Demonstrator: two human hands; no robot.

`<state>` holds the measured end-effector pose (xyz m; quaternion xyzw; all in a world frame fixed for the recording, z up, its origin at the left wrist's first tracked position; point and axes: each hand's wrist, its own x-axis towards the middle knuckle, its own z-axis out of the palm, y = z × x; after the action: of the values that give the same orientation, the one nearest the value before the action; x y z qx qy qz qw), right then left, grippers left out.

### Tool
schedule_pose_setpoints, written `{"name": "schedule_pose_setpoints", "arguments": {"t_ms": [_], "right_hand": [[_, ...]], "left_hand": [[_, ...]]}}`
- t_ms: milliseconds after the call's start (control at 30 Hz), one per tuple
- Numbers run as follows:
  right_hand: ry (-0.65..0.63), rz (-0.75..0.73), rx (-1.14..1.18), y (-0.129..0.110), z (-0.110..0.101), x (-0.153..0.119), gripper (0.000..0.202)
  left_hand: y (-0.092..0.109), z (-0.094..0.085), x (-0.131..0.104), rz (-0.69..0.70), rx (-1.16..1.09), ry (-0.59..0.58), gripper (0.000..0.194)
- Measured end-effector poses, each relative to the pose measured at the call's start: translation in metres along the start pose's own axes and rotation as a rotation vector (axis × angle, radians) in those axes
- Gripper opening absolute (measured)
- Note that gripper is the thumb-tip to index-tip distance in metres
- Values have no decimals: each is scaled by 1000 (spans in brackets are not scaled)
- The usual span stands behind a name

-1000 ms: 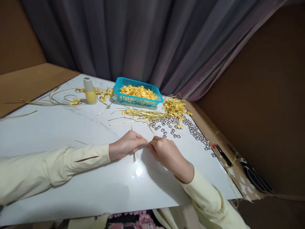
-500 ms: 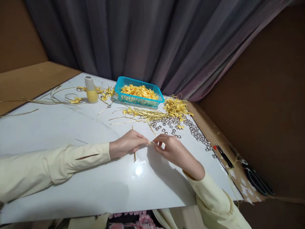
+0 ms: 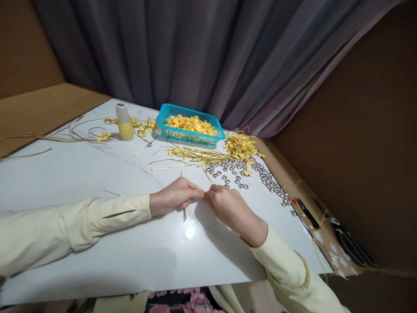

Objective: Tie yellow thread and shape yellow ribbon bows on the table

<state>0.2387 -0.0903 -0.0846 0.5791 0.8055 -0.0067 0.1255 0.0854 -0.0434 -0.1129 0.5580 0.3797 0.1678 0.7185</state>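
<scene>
Together — left hand, right hand.

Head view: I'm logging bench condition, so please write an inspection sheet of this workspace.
Surface: white tabletop, glossy, with bright glare.
Job's things: gold strands showing at the far and near sides of the left hand; loose silver pieces; blue basket of yellow pieces.
Clutter: white scraps beyond the right edge.
Hands: left hand's fingertips appear to meet the right hand's; anything pinched is hidden.
Cables: nothing seen.
Surroundings: dark curtain behind.
</scene>
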Motion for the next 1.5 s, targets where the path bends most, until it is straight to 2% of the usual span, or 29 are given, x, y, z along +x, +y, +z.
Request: {"name": "schedule_pose_setpoints", "arguments": {"t_ms": [100,200,333,467,600,700,833,1033,1100,1167,1267,1500], "right_hand": [[-17,-42,-66,2,-5,2,26],[-22,-17,-22,10,-10,5,22],[-16,43,194,25,-13,5,16],[30,-28,462,36,-10,3,17],[36,-75,593,35,-4,2,18],[46,-54,630,31,0,5,19],[101,-35,562,23,5,5,22],[188,11,322,19,10,-4,20],[288,-67,313,23,11,-7,17],[394,-218,344,29,12,-8,14],[458,-389,381,34,18,-6,10],[474,-428,265,30,27,0,12]], "left_hand": [[1,0,1,-30,-18,8,29],[2,0,-1,-33,-35,5,22],[4,0,-3,-39,-51,5,15],[4,-1,-3,-53,-71,7,18],[3,-1,-3,-61,-87,3,19],[3,-1,-2,-48,-86,0,19],[2,-1,-2,-43,-93,0,20],[5,-5,1,-124,-154,3,17],[7,-8,3,-170,-196,1,15],[9,-10,5,-215,-229,-5,18],[11,-13,7,-254,-244,-35,28],[10,-19,11,-304,-258,-99,41]]}}
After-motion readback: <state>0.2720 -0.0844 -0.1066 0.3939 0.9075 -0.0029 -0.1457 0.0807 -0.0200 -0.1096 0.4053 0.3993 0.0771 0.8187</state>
